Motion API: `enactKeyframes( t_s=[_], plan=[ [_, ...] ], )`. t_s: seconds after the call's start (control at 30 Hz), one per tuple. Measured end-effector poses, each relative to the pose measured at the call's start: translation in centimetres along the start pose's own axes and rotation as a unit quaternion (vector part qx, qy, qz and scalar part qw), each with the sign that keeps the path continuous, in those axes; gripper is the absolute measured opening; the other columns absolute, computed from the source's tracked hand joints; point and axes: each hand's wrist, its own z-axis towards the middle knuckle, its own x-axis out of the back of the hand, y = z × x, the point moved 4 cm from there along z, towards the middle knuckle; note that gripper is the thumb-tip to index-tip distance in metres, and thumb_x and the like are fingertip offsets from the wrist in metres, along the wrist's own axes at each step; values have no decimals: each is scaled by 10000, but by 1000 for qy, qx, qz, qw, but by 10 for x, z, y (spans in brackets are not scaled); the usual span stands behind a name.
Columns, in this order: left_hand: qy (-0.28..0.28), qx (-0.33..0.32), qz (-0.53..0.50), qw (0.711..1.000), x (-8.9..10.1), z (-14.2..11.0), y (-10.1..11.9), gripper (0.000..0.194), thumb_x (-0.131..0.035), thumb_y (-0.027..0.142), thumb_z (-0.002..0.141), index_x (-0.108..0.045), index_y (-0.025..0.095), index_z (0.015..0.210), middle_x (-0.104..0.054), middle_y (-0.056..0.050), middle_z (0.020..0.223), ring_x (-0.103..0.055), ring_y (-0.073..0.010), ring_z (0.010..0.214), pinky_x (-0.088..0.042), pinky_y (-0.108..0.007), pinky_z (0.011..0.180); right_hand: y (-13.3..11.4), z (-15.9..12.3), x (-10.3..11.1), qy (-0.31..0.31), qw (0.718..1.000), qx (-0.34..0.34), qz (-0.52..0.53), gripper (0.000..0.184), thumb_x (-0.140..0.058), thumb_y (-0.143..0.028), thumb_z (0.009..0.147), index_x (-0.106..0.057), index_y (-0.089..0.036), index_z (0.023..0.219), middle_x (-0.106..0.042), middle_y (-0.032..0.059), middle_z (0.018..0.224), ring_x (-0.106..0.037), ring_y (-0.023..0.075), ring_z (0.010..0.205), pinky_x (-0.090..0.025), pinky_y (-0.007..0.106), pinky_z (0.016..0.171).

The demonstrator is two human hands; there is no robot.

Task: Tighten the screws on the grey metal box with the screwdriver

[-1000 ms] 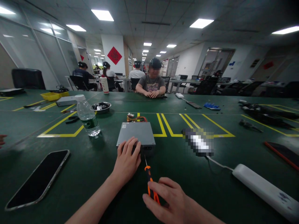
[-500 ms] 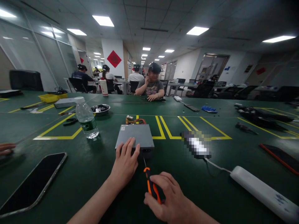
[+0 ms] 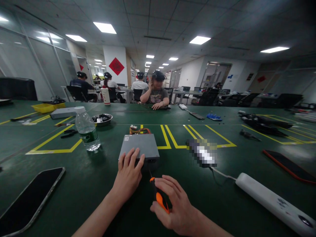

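A grey metal computer power supply (image 3: 145, 143) lies on the green table in front of me, its bundle of wires (image 3: 140, 130) at the far side. My left hand (image 3: 129, 171) grips its near left edge, fingers spread over the top; the thumb is hidden. In my right hand (image 3: 176, 200) is a screwdriver (image 3: 161, 199) with an orange and black handle, held between thumb and fingers. Its thin shaft points up toward the near face of the power supply. Whether the tip touches a screw cannot be made out.
A water bottle (image 3: 87, 131) and a metal bowl (image 3: 102, 119) stand at left, a phone (image 3: 32, 194) nearer. Rightward lie a blurred-out device (image 3: 202, 154), a white power strip (image 3: 271, 200) and an orange-edged phone (image 3: 288, 166). Across the table sits a person (image 3: 155, 93).
The view has shifted slightly, so the scene sits a little further left. The screwdriver handle has turned in my right hand. My left hand stays on the power supply.
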Motion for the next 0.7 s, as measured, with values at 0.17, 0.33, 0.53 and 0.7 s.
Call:
enactKeyframes(
  t_s=[0.17,0.33,0.53,0.7],
  plan=[
    [12,-3,-9,1000,1,0,0,441,-507,144,746,-519,207,1182,-446,-121,1329,-340,-292,1259,-252,-493,1021,-7,5,3,7,998,53,-37,141,-502,-110,742,-587,-170,837,-655,45,777,-647,153,803,-530,286,803],
    [30,-4,-24,999,-1,0,-1,412,-495,143,753,-532,198,1159,-466,-122,1311,-365,-285,1241,-275,-480,998,-3,7,6,15,1000,5,-19,227,-464,-130,744,-565,-106,947,-670,56,778,-652,134,791,-514,240,829],
    [41,1,-37,998,-2,1,-2,366,-468,148,784,-545,197,1138,-497,-114,1283,-390,-270,1223,-284,-458,977,-6,-2,-1,6,999,45,-24,147,-502,-131,712,-578,-172,830,-663,27,783,-638,141,809,-508,265,825],
    [55,-9,-33,998,-3,1,-3,359,-472,151,780,-547,198,1128,-502,-114,1277,-409,-268,1206,-284,-457,971,0,-1,2,-1,1000,14,-21,211,-475,-111,713,-582,-124,895,-662,43,808,-632,123,838,-491,226,859]
  ],
)
